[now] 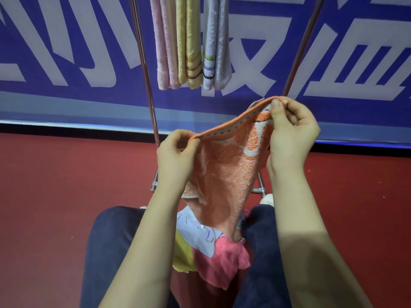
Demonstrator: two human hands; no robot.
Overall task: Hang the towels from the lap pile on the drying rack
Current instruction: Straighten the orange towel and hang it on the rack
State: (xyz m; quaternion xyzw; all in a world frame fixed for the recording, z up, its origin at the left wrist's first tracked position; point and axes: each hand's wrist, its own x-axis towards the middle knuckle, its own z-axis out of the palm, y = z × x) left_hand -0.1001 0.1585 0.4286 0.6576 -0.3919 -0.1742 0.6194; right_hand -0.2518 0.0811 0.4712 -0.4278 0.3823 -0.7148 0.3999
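Left hand (175, 150) and right hand (289, 134) each pinch the top hem of the orange-and-white terry towel (229, 172), both forearms raised. The right hand sits higher, tilting the hem; the towel's lower end hangs onto the lap pile of coloured cloths (213, 252).

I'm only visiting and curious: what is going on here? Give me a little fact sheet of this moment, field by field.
Held: orange towel, lower end down at the lap pile
Grip: left hand and right hand pinch its top edge
Hanging: pink towel, yellow towel, white towel, side by side
Where: between the poles of the drying rack
Pile colours: pink, yellow, pale blue
Floor: red
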